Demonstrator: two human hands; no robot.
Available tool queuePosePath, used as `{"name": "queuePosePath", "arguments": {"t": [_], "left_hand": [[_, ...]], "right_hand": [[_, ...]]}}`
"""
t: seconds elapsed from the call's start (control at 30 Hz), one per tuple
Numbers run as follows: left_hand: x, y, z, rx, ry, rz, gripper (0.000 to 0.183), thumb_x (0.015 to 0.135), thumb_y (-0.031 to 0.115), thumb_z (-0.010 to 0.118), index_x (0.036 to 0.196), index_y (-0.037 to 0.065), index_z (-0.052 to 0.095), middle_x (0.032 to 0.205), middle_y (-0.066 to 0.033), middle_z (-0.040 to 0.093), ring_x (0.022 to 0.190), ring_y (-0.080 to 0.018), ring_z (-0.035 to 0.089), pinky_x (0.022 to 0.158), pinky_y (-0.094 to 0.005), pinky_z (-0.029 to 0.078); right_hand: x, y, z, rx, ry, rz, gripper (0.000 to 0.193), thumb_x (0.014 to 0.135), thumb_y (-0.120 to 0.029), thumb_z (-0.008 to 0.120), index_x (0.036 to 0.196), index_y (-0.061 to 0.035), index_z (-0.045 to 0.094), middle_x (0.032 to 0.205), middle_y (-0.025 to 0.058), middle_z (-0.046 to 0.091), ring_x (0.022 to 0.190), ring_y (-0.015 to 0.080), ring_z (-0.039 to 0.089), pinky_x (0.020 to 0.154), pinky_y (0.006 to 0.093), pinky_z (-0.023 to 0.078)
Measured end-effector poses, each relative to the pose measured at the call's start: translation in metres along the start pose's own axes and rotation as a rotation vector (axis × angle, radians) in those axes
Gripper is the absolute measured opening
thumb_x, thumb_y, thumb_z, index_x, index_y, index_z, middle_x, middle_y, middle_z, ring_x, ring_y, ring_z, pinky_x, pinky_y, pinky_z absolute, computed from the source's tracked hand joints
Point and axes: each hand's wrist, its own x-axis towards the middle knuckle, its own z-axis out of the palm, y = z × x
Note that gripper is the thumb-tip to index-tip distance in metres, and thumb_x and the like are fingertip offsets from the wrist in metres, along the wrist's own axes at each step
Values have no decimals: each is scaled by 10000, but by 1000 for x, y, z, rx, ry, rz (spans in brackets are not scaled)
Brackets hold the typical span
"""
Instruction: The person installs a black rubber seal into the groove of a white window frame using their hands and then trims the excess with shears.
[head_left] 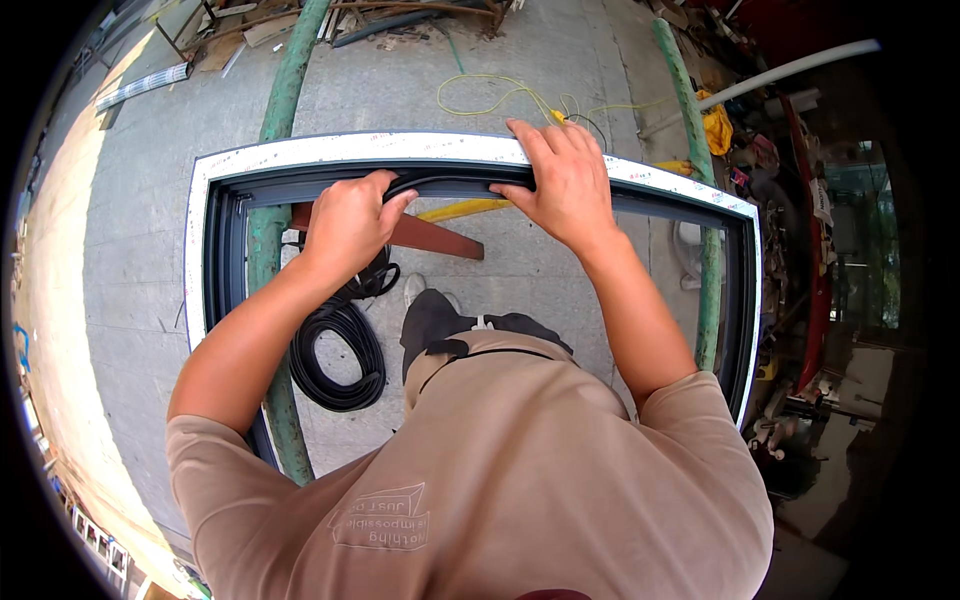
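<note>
A dark window frame (340, 148) with white film on its outer face lies across in front of me. Along the inside of its far bar runs a black rubber sealing strip (440, 181), bowed slightly out from the groove. My left hand (342, 228) is closed on this strip left of the middle, thumb and fingers pinching it against the bar. To the right, my right hand (570, 190) grips the far bar, its fingers over the outer edge and its thumb on the inner side, near the strip. Below my left hand hangs a coil of black strip (335, 396).
Green pipes (290, 80) at left and another green pipe (683, 90) at right pass under the frame. A reddish-brown beam (440, 238) and a yellow bar (460, 210) show through the opening. Yellow cord (485, 78) lies beyond. Clutter lines the right side.
</note>
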Motion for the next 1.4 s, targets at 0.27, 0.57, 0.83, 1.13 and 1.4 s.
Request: {"name": "queuePosePath", "arguments": {"t": [0.27, 0.57, 0.83, 1.13, 1.4], "left_hand": [[0, 1, -2, 19, -44, -26, 348, 1045, 344, 815, 1101, 0, 816, 866, -272, 778, 837, -487, 778, 764, -550, 615], [0, -1, 0, 24, -54, -31, 310, 1052, 319, 808, 1119, 17, 825, 894, -264, 783, 848, -489, 771, 767, -548, 603], [1, 3, -2, 46, -66, -58, 343, 1059, 371, 795, 1120, 34, 817, 822, -251, 774, 819, -482, 777, 760, -551, 613], [0, 0, -2, 70, -8, 18, 351, 1051, 304, 818, 1166, -27, 806, 935, -297, 796, 886, -502, 785, 812, -547, 621], [0, -4, -2, 94, -37, 32, 398, 1070, 315, 796, 1178, -69, 793, 991, -328, 795, 929, -525, 783, 837, -552, 619]], "right_hand": [[-27, 27, -8, -62, 33, 137, 855, 733, -419, 1037, 1454, -100, 708, 1172, 131, 740, 1178, 378, 685, 1226, 555, 468], [-27, 1, 16, -86, 224, 170, 901, 711, -511, 1026, 1397, -50, 667, 1285, 128, 705, 1208, 363, 645, 1211, 583, 433], [-29, 16, 25, -104, 329, 103, 866, 633, -556, 1022, 1273, -57, 722, 1191, 115, 736, 1133, 355, 676, 1124, 546, 487], [-36, 34, 1, 18, 164, 7, 836, 705, -359, 1015, 1420, -75, 688, 1285, 121, 733, 1191, 349, 691, 1084, 503, 535], [-38, 38, -2, 50, 128, 5, 839, 741, -284, 990, 1503, -109, 683, 1321, 82, 745, 1192, 318, 696, 1063, 461, 548]]}}
